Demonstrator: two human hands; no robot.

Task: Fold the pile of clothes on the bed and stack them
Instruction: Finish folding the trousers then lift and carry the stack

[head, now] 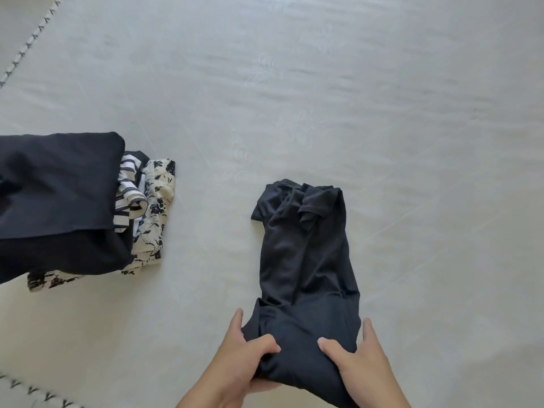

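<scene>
A black shirt (306, 260) lies on a pale bedsheet (323, 83), folded lengthwise into a narrow strip. Its collar end points away from the person and its hem end lies nearest them.

Both hands hold the shirt's near end. The left hand (244, 357) grips the shirt's left edge: its thumb lies on top of the cloth, pointing inward, and its fingers are curled under the edge, with one finger lying straight along the side. The right hand (359, 360) grips the right edge in the same way, thumb pressed on top and fingers wrapped along and beneath the side. The two thumbs point toward each other, apart, with bunched cloth between them.

Well to the left of the shirt sits a stack (73, 207) of clothes. A dark garment (59, 184) lies on top, a striped piece (129, 192) shows under it, and a floral piece (156, 207) sticks out on the side facing the shirt.

A stitched seam (26, 48) crosses the sheet far beyond the stack.
</scene>
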